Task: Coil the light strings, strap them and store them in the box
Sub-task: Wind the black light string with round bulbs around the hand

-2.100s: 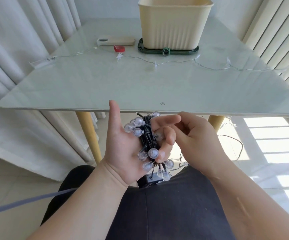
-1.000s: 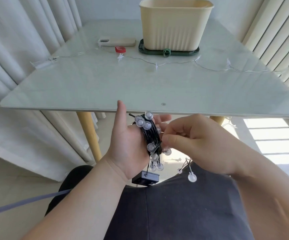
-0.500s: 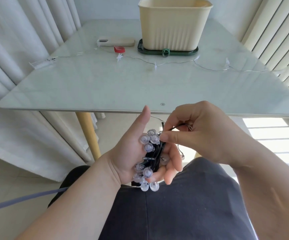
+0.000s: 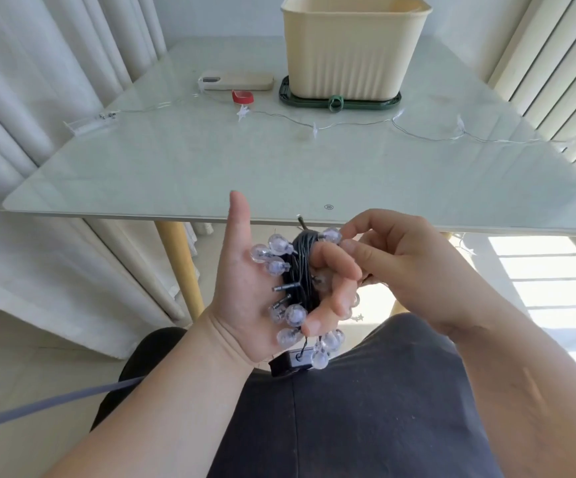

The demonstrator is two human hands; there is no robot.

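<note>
A black-wired light string with clear round bulbs [image 4: 298, 270] is coiled around the fingers of my left hand [image 4: 245, 298], thumb pointing up, fingers curled round the coil. Its small black box [image 4: 291, 363] hangs below my palm. My right hand [image 4: 407, 267] is just right of the coil, its fingertips pinching the wire near the top bulbs. A second, thin clear-wired string with star lights [image 4: 314, 127] lies stretched across the glass table [image 4: 210, 167]. The cream box [image 4: 352, 46] stands at the table's far side on a dark green lid [image 4: 391, 103].
A phone in a beige case [image 4: 236, 81] and a red strap [image 4: 243, 96] lie left of the box; a green strap [image 4: 335, 102] rests against the lid. White curtains hang on the left, blinds on the right. My lap is below the hands.
My left hand has turned its palm up and raised the thumb, and the black box hangs in view again. My right hand has wound more wire on and now sits at the coil's top right.
</note>
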